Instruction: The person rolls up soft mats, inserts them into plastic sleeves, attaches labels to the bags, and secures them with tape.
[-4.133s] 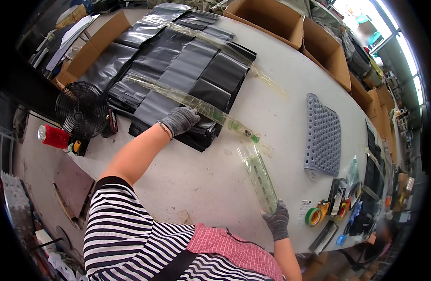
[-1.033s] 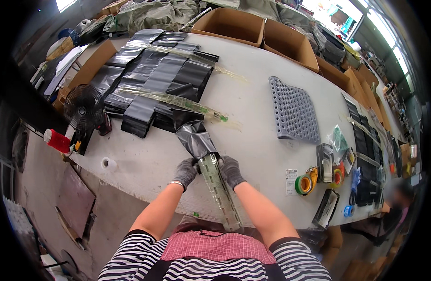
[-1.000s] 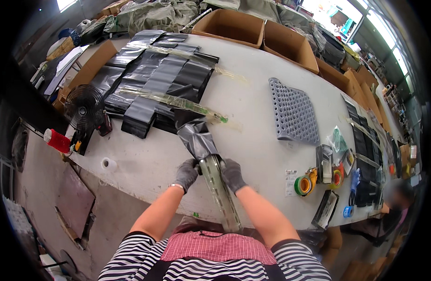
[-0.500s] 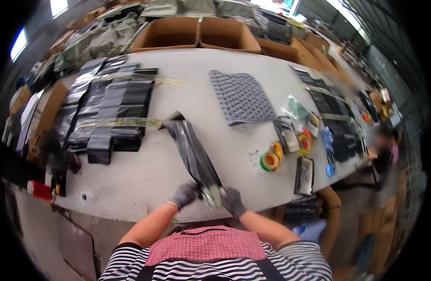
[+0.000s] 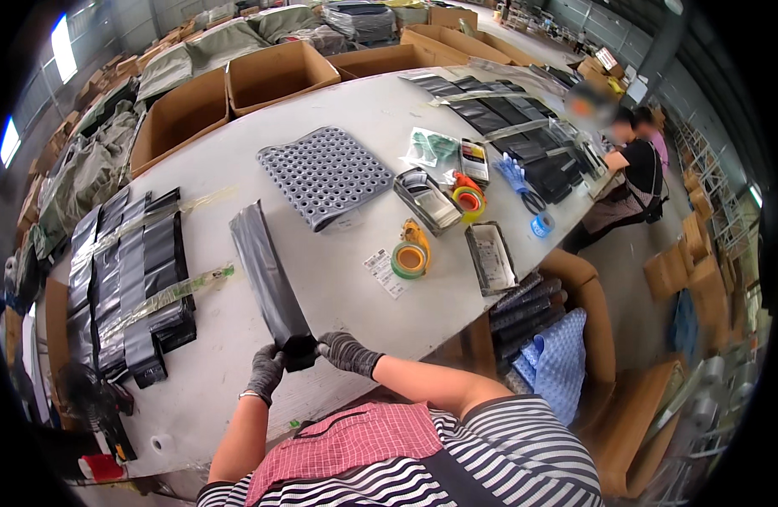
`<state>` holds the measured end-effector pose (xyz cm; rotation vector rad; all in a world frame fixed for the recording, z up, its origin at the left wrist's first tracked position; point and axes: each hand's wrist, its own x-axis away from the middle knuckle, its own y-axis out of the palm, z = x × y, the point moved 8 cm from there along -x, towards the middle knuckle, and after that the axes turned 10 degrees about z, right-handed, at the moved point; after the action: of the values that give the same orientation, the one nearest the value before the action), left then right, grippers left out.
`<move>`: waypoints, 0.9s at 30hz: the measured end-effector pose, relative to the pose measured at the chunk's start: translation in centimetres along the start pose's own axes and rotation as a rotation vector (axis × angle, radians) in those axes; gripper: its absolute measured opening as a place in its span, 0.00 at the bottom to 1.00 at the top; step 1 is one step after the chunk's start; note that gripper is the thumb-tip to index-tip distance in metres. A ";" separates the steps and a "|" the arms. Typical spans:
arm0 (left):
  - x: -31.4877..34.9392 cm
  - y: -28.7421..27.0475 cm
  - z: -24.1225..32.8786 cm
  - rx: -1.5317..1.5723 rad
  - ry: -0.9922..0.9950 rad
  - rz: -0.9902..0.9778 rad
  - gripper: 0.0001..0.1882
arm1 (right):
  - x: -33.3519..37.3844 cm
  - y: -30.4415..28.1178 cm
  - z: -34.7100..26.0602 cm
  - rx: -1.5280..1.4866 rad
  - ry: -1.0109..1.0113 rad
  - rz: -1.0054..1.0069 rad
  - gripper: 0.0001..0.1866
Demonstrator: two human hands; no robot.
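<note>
A long, narrow black plastic bag (image 5: pixel 271 275) lies on the white table, its far end pointing away from me and slightly left. My left hand (image 5: pixel 268 369), in a grey knit glove, is closed on the left side of the bag's near end. On the opposite side, my gloved right hand (image 5: pixel 348 352) pinches the same end, which looks dark and folded or gaping. Whatever the bag contains is hidden. Beyond it lies a grey mat with rows of round holes (image 5: pixel 326 177). To the left, several flat black packages (image 5: pixel 131 283) lie side by side under clear tape strips.
Right of the bag are a tape dispenser (image 5: pixel 410 251), a label sheet (image 5: pixel 384 272), an open black box (image 5: pixel 491 258) and blue-handled scissors (image 5: pixel 524 186). More black packages (image 5: pixel 511 127) lie far right, near another person (image 5: pixel 634 173). Cardboard boxes (image 5: pixel 279 76) line the back edge.
My view has swung to the right, so the table appears shifted left. The bag's near end showed something pale greenish between my hands; now it shows black. Both hands still hold that end.
</note>
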<state>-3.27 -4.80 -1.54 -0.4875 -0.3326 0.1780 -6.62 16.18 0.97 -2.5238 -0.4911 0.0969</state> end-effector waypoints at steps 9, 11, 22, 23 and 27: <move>-0.9 9.4 -10.7 1.215 -0.939 -0.075 0.15 | -0.1 2.8 1.9 0.049 -0.056 -0.136 0.16; -1.0 8.5 -8.7 1.203 -0.929 -0.101 0.17 | -0.5 2.3 1.4 0.010 -0.110 -0.115 0.15; 1.3 2.0 0.2 -0.448 -0.093 0.161 0.19 | 4.6 -3.8 7.3 -0.272 -0.016 -0.248 0.19; 1.4 2.1 0.3 -0.434 -0.099 0.167 0.18 | 4.9 -4.4 7.9 -0.289 0.036 -0.256 0.20; 1.8 2.7 0.8 -0.292 -0.148 0.190 0.16 | 4.8 -11.8 11.8 -0.144 -0.010 0.249 0.19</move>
<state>-2.14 -1.69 -1.75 -0.7981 -0.4605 0.3536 -8.03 33.13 -2.42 -2.7171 -0.1904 0.1734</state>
